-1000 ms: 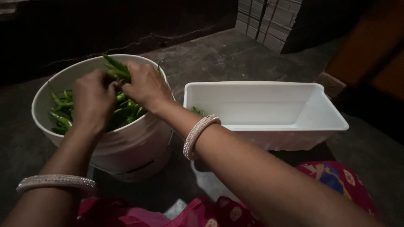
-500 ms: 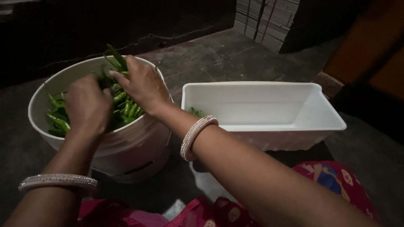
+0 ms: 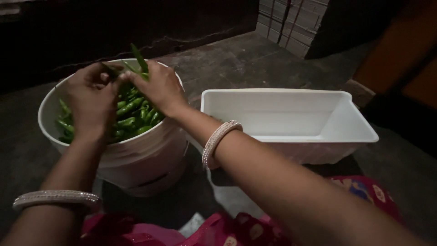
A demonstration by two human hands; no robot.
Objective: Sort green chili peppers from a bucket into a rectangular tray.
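Note:
A round white bucket on the left holds a heap of green chillies. Both my hands hover over it, close together. My right hand grips a long green chilli that sticks up between its fingers. My left hand pinches the lower end of the same chilli at the fingertips. Each wrist wears a pale beaded bangle. To the right stands a white rectangular tub, partly hidden by my right forearm; what lies inside near its left end is hidden.
The bucket and tub rest on a dark concrete floor. A stack of pale cardboard boxes stands at the back right. Pink patterned cloth covers my lap at the bottom edge. A dark wall runs along the back.
My hands have come together over the bucket's far side, both now on one raised chilli. The view has shifted slightly, so the bucket and tub sit a little differently in frame.

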